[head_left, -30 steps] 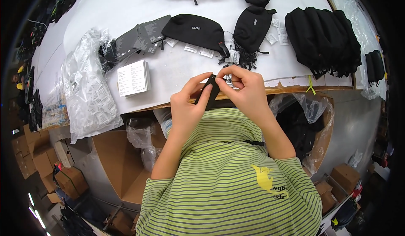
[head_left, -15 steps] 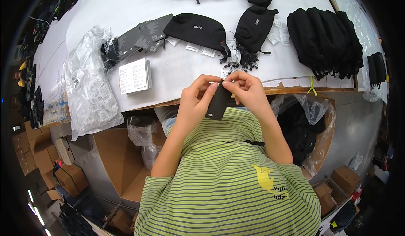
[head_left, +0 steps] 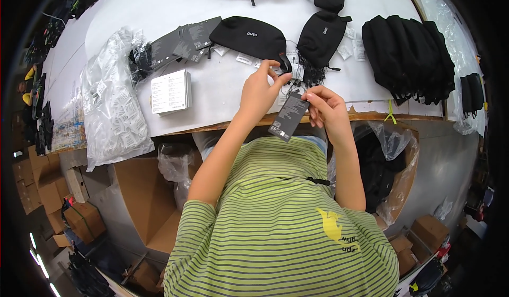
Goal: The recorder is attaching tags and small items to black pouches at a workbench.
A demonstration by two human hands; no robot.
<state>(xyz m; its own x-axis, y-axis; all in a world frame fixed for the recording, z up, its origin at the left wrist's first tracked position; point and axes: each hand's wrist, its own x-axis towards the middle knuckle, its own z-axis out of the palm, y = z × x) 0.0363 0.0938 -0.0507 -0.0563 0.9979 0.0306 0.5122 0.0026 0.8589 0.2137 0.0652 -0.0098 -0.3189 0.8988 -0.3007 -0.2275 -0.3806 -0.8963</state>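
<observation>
My right hand [head_left: 330, 110] pinches the upper end of a dark grey hang tag [head_left: 288, 118] with pale print, tilted over the table's front edge. My left hand [head_left: 260, 91] has thumb and index finger apart and holds nothing that I can see. Its fingertips are beside the loop end of a black zip pouch [head_left: 246, 36]. Just beyond the tag lies a bunch of thin black cords [head_left: 312, 74], partly hidden by my hands. A second black pouch [head_left: 321, 32] lies behind the cords.
A stack of white printed cards [head_left: 169, 93] stands left of my hands, near dark tags [head_left: 183, 42] and a clear bag of small packets [head_left: 119, 103]. At right is a heap of black pouches [head_left: 408, 58]. Open cartons [head_left: 146, 199] stand below the white table [head_left: 222, 93].
My left hand has let go of the tag and moved forward to the pouch's loop end. The tag, in my right hand, has turned from its plain black side to its printed side.
</observation>
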